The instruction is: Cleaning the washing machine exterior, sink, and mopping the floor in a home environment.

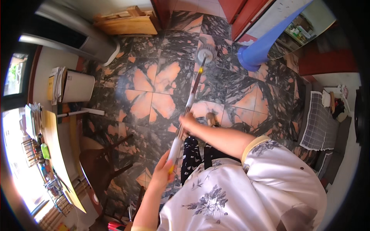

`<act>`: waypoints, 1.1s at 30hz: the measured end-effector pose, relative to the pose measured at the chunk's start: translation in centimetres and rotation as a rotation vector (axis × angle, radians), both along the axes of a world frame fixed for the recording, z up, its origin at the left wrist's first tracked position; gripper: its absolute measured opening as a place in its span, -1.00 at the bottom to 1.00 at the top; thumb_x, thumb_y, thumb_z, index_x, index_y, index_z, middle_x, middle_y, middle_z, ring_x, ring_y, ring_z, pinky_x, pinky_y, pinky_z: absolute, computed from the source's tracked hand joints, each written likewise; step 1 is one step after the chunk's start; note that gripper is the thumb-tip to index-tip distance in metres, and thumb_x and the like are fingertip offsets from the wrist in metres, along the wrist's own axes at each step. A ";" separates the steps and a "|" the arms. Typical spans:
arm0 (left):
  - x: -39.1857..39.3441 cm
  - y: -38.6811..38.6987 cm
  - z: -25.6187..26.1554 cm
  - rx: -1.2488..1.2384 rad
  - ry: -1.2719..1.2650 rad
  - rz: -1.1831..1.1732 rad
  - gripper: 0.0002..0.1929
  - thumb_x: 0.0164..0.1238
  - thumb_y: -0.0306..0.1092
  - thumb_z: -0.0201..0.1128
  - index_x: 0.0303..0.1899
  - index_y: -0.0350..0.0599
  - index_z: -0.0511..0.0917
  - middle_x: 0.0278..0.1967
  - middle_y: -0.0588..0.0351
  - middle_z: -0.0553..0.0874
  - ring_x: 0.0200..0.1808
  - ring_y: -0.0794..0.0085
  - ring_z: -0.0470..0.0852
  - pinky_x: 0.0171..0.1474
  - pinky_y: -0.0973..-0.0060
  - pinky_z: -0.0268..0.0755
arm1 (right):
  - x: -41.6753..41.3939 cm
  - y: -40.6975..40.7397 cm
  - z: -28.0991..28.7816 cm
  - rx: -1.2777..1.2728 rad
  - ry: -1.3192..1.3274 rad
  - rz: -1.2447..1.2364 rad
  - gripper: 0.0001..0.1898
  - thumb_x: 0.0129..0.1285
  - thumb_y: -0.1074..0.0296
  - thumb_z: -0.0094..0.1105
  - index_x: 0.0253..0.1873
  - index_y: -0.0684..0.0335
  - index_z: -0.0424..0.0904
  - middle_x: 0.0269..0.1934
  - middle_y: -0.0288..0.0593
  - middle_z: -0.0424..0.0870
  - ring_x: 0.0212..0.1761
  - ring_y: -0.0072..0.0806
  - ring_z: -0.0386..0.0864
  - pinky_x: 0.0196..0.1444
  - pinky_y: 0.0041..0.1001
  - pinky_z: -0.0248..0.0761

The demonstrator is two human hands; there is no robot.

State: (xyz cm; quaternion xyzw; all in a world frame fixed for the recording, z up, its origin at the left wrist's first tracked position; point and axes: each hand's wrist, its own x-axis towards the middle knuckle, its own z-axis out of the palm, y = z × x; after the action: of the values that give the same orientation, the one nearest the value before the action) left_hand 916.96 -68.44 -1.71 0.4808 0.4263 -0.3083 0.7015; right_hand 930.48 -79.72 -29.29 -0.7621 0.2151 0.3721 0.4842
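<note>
A mop with a long pole [193, 93] slants away from me across the marbled tile floor [176, 43]. Its round mop head [206, 53], with a pale disc and grey strands, rests flat on the tiles near the blue column. My left hand [165, 169] is wrapped around the white grip at the pole's near end. Farther up, my right hand [187, 122] holds the pole around its middle, with the forearm crossing from the right. A foot in a brown shoe [211, 119] shows just beyond the right hand.
A blue column-like object [254, 56] stands beside a mirror at upper right. Wooden boards [127, 26] lean at the top. A dark wooden chair [96, 166] and a desk [62, 173] are at left, near a white bin [78, 86]. A grey sofa [318, 124] stands right.
</note>
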 end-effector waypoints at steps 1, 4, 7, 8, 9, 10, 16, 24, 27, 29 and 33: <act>-3.6 2.2 2.3 0.014 0.078 0.038 -0.49 0.46 -0.27 0.03 0.40 0.04 0.23 -0.36 0.12 0.52 -0.65 0.62 0.29 -0.62 0.66 0.12 | -3.0 2.0 6.8 0.226 0.249 -0.034 -0.69 0.21 0.18 0.21 -0.23 0.33 0.40 -0.48 -0.15 0.55 -0.57 -0.33 0.60 -0.60 -0.34 0.53; -11.4 6.5 9.8 0.132 0.261 0.041 -0.48 0.42 -0.32 0.06 0.39 0.01 0.25 -0.41 0.13 0.52 -0.67 0.64 0.25 -0.64 0.68 0.08 | -10.6 4.8 11.1 0.604 0.803 0.236 -0.61 0.21 0.02 0.28 -0.14 0.27 0.55 -0.32 -0.07 0.67 -0.32 -0.25 0.70 -0.29 -0.26 0.63; -13.3 6.8 15.1 0.185 0.292 0.027 -0.49 0.40 -0.35 0.07 0.37 0.00 0.27 -0.42 0.12 0.53 -0.70 0.63 0.24 -0.67 0.68 0.05 | -15.4 7.3 13.1 0.734 0.938 0.302 -0.64 0.17 0.11 0.34 -0.16 0.32 0.59 -0.28 0.02 0.70 -0.29 -0.18 0.70 -0.22 -0.23 0.61; -13.1 6.4 15.5 0.213 0.307 0.085 -0.67 0.36 -0.30 0.16 0.12 -0.07 0.41 -0.51 0.24 0.48 -0.70 0.66 0.28 -0.66 0.68 0.11 | -15.7 7.8 12.5 0.661 0.953 0.298 -0.66 0.16 0.14 0.35 -0.18 0.32 0.59 -0.29 0.02 0.70 -0.30 -0.18 0.70 -0.21 -0.23 0.61; -13.2 6.3 15.6 0.239 0.325 0.142 -0.79 0.32 -0.25 0.24 -0.13 -0.15 0.55 -0.60 0.35 0.44 -0.71 0.69 0.32 -0.65 0.69 0.16 | -15.8 8.2 12.4 0.587 0.969 0.292 -0.68 0.15 0.17 0.36 -0.19 0.33 0.59 -0.31 0.02 0.70 -0.31 -0.18 0.70 -0.20 -0.23 0.60; -13.1 6.5 14.9 0.237 0.325 0.141 -0.79 0.32 -0.25 0.24 -0.13 -0.15 0.55 -0.60 0.35 0.44 -0.71 0.69 0.32 -0.65 0.69 0.16 | -15.1 8.0 11.8 0.581 0.951 0.281 -0.70 0.15 0.18 0.35 -0.21 0.32 0.59 -0.34 0.02 0.70 -0.32 -0.19 0.70 -0.20 -0.24 0.60; -5.5 7.3 4.7 0.126 0.134 0.040 -0.51 0.43 -0.27 0.08 0.36 0.00 0.29 -0.43 0.14 0.53 -0.73 0.63 0.27 -0.70 0.66 0.06 | -3.1 5.7 8.2 0.528 0.476 0.090 -0.73 0.09 0.21 0.38 -0.28 0.27 0.55 -0.44 -0.07 0.68 -0.52 -0.31 0.68 -0.51 -0.34 0.59; 13.6 2.5 -6.9 0.018 -0.090 0.252 -0.57 0.51 -0.20 -0.01 0.34 0.00 0.31 -0.38 0.14 0.54 -0.72 0.63 0.29 -0.66 0.68 0.13 | 19.7 3.6 1.3 0.201 0.058 -0.209 -0.77 0.24 0.26 0.26 -0.20 0.30 0.49 -0.41 -0.07 0.68 -0.46 -0.31 0.70 -0.50 -0.37 0.58; 14.0 3.4 -5.5 0.075 -0.110 0.215 -0.56 0.50 -0.19 0.01 0.33 -0.02 0.33 -0.38 0.15 0.55 -0.69 0.62 0.33 -0.65 0.68 0.14 | 20.9 3.5 -0.3 0.479 0.392 -0.188 -0.83 0.21 0.40 0.24 -0.17 0.33 0.50 -0.35 -0.05 0.67 -0.39 -0.19 0.70 -0.39 -0.15 0.64; 10.4 5.3 -2.9 0.088 -0.066 0.224 -0.55 0.48 -0.19 0.02 0.34 -0.03 0.33 -0.39 0.16 0.55 -0.68 0.63 0.33 -0.65 0.68 0.12 | 17.1 4.6 -1.5 0.597 0.549 -0.125 -0.85 0.17 0.46 0.24 -0.19 0.29 0.51 -0.39 -0.08 0.65 -0.37 -0.10 0.69 -0.18 0.01 0.60; 2.3 6.0 4.1 0.104 0.183 0.324 -0.54 0.46 -0.29 0.04 0.35 0.04 0.32 -0.41 0.16 0.52 -0.69 0.65 0.26 -0.66 0.69 0.07 | 6.9 8.4 5.1 0.494 0.673 0.099 -0.81 0.14 0.37 0.35 -0.27 0.27 0.50 -0.43 -0.09 0.65 -0.47 -0.26 0.67 -0.43 -0.21 0.61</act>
State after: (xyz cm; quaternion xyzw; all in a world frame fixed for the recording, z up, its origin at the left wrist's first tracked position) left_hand 919.22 -62.42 2.36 0.4113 0.5757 -0.2114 0.6744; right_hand 937.35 -71.30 -24.19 -0.4684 0.2287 0.6635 0.5367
